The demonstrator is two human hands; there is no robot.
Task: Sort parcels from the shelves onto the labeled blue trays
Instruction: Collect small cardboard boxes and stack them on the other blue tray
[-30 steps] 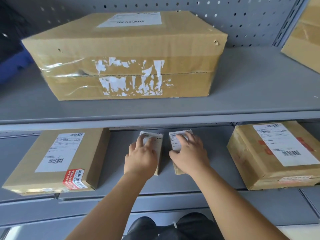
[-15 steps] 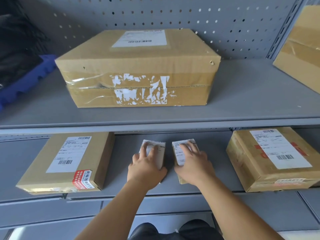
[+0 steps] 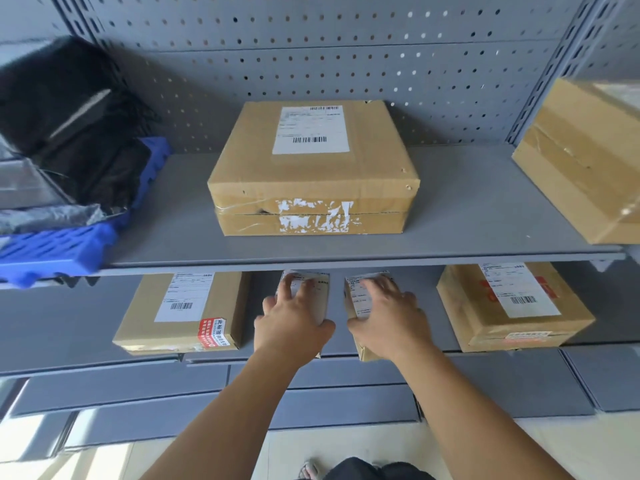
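Note:
Two small cardboard parcels with white labels sit side by side at the front of the lower shelf. My left hand [image 3: 292,325] grips the left small parcel [image 3: 318,289] from above, covering most of it. My right hand [image 3: 389,317] grips the right small parcel [image 3: 356,299] the same way; its front corner pokes over the shelf's edge. A blue tray [image 3: 59,247] stands at the left end of the upper shelf, holding black and grey bagged parcels [image 3: 69,133].
A large flat box [image 3: 311,168] lies mid upper shelf, another box [image 3: 585,154] at far right. On the lower shelf [image 3: 62,327], a labelled box [image 3: 183,313] sits left of my hands and one [image 3: 512,306] to the right. Perforated back panel behind; floor below.
The view has pulled back and tilted up, bringing the blue tray into sight. Both hands have closed tighter on the small parcels and drawn them toward the shelf's front edge.

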